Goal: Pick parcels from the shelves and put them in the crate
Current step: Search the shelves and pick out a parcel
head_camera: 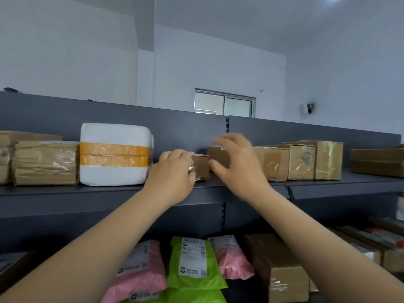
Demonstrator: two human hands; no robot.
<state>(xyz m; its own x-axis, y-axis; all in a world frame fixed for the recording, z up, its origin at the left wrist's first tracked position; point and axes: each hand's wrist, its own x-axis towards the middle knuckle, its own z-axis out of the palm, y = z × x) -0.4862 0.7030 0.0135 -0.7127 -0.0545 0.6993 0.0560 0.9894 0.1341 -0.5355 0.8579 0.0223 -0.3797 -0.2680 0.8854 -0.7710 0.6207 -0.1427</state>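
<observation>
My left hand (175,171) grips the box (202,167) by its left end, near the shelf's (87,190) front edge. My right hand (236,165) (blurred) spreads open beside it, probably to take the other end. The crate is out of view.

Upper shelf (109,189), dark grey metal, with back panel. Resting on it, left to right: tape-wrapped brown cardboard parcels (43,162); a white foam box (113,154) banded with orange tape, touching them; a small cardboard box (201,167) just beside it; a second plain carton (218,156) set further back; a row of three taped cartons (301,162) side by side; and, apart at far right, a low brown box (376,161). Beneath it lie pink mailer bags (140,270), a green mailer bag (194,263) and a taped carton (282,276).
</observation>
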